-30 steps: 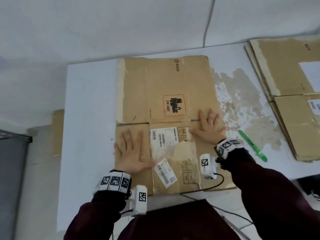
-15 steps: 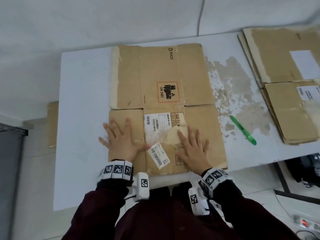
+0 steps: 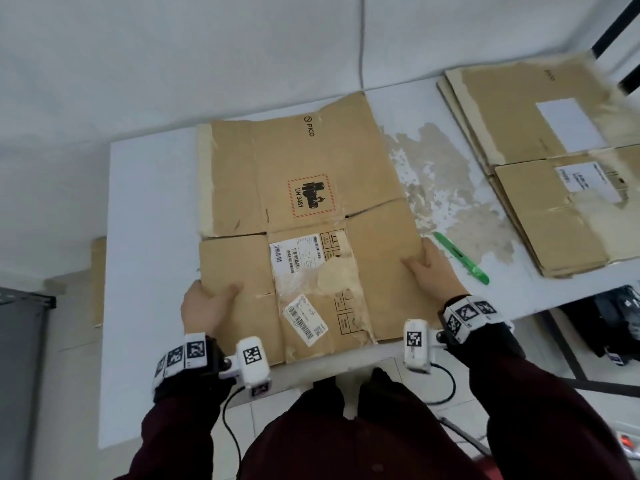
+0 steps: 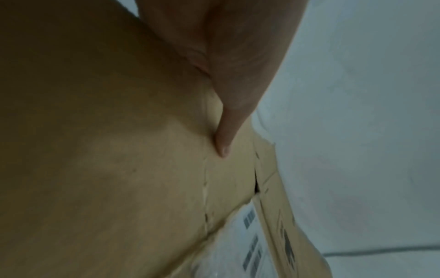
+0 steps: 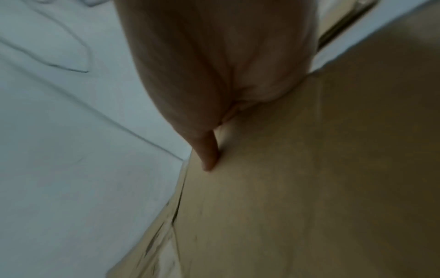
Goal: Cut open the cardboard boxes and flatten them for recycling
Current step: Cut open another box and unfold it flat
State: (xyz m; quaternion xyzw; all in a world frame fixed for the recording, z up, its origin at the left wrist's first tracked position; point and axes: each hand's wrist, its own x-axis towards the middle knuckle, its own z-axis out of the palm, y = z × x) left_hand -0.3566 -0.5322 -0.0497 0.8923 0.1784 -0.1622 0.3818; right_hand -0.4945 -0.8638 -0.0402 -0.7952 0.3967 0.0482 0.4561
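Note:
A flattened brown cardboard box (image 3: pixel 304 202) with shipping labels and a UN 3481 mark lies on the white table (image 3: pixel 149 220). My left hand (image 3: pixel 207 299) grips the left edge of its near half, thumb on top and fingers hidden underneath. My right hand (image 3: pixel 429 265) grips the right edge the same way. In the left wrist view the thumb (image 4: pixel 223 135) presses on the cardboard (image 4: pixel 95 150). The right wrist view shows the other thumb (image 5: pixel 209 156) on the board (image 5: pixel 309 169) near its edge.
A green box cutter (image 3: pixel 460 258) lies on the table just right of my right hand. A stack of flattened boxes (image 3: pixel 554 174) sits at the far right. The table top has a peeled patch (image 3: pixel 446 188) beside the box. The table's front edge is at my waist.
Both hands went from pressing flat on top of the box's near half to gripping its left and right edges. The box now sits slightly turned, its far right corner farther back.

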